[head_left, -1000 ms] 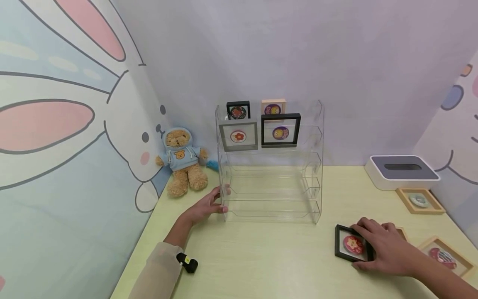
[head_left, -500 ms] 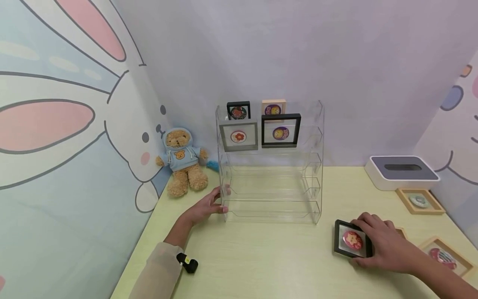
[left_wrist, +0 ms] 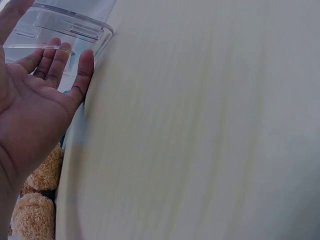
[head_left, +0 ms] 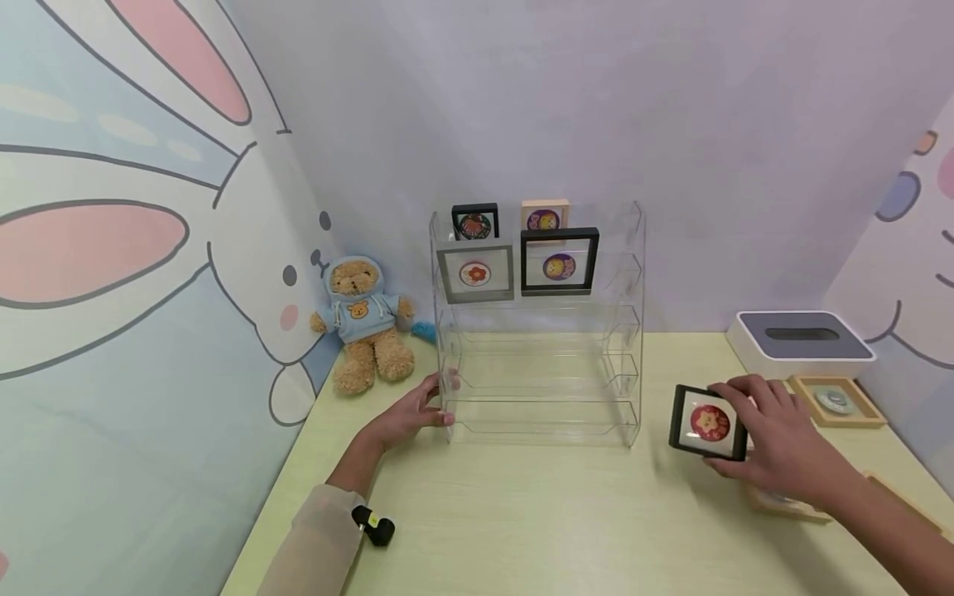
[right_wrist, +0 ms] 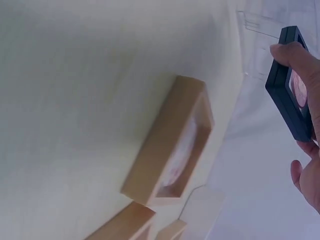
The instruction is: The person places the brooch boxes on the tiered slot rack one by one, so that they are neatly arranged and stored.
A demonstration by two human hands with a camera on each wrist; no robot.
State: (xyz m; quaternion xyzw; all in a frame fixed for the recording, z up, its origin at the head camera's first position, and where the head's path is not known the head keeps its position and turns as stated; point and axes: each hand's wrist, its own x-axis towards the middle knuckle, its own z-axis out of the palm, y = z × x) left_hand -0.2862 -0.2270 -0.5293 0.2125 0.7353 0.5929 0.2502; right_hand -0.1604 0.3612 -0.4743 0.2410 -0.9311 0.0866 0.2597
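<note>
A black square frame with a red badge point(head_left: 710, 423) is pinched by its edges in my right hand point(head_left: 790, 443), tilted and raised above the table. The right wrist view shows the thumb on one edge of that black frame point(right_wrist: 287, 95). My left hand point(head_left: 406, 414) touches the lower left side of a clear tiered rack point(head_left: 544, 401), its fingers fairly straight; the left wrist view has the left hand point(left_wrist: 42, 95) by the rack's clear corner point(left_wrist: 75, 27). On the upper tiers stand a grey frame point(head_left: 447, 285), a larger black frame point(head_left: 559, 290), a small black frame point(head_left: 475, 207) and a light wooden frame point(head_left: 545, 203).
A teddy bear point(head_left: 361, 310) sits left of the rack, near a small blue object point(head_left: 424, 332). At the right are a grey-topped white box point(head_left: 753, 352) and several wooden frames, one with a green badge point(head_left: 864, 416), another partly beneath my right hand point(head_left: 790, 507).
My right hand has lifted the black frame with the red badge off the table and moved it away from me, tipping it more upright. My left hand has stayed at the rack.
</note>
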